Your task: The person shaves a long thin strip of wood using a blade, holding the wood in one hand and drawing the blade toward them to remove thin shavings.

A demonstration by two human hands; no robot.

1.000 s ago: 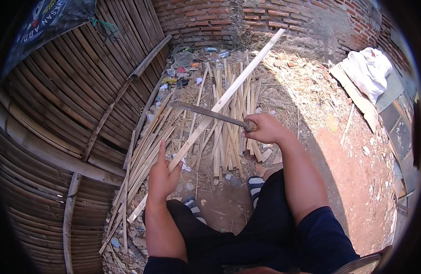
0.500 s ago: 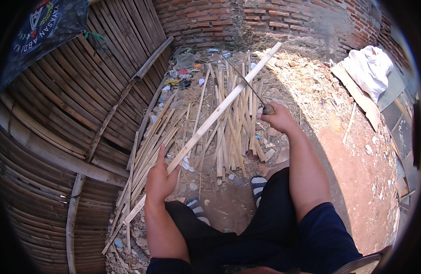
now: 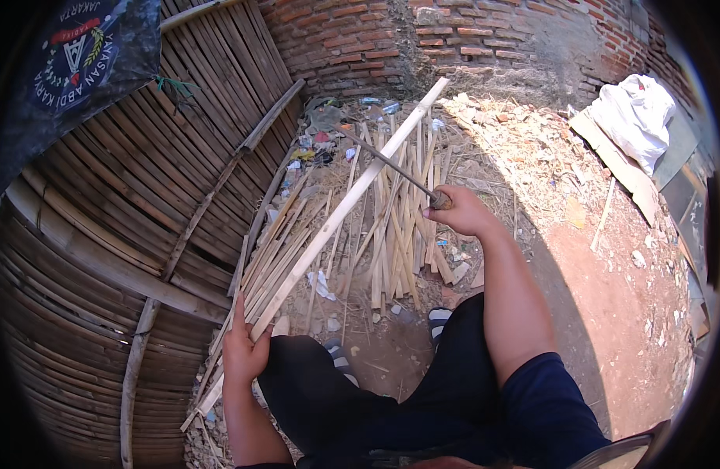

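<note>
A long pale wooden strip (image 3: 350,202) slants from the lower left up to the far middle, above the pile. Near its lower end my left hand (image 3: 245,352) grips it, thumb across it and index finger stretched out along the side. My right hand (image 3: 465,211) is closed round the wooden handle (image 3: 440,201) of a long, thin dark blade (image 3: 395,166), which looks like a machete seen nearly edge-on. The blade crosses the strip in its upper part; whether it touches the wood I cannot tell.
A heap of thin wooden strips (image 3: 399,242) lies ahead on littered ground, with more strips (image 3: 278,250) along the bamboo wall (image 3: 102,195) at left. A brick wall (image 3: 485,55) stands behind. At far right, a white sack (image 3: 633,121) rests on a board.
My left hand has moved left and down, drawing the strip nearer. My right hand has shifted slightly left, and the blade's tip has swung left and nearer.
</note>
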